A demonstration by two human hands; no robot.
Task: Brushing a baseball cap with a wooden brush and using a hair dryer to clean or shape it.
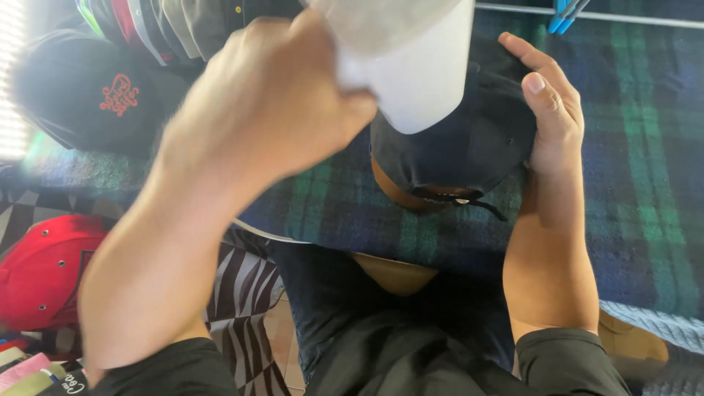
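My left hand is raised close to the camera and grips a white cap by its edge; the cap hangs over the middle of the view. Below it lies a black cap with a tan underside and a dangling strap, resting on a dark blue and green plaid blanket. My right hand cups the right side of the black cap, thumb on top. Part of the black cap is hidden behind the white one.
A black cap with a red emblem sits at the upper left beside a row of stacked caps. A red cap lies at the lower left on a zebra-patterned cloth. Blue clips hang at the top.
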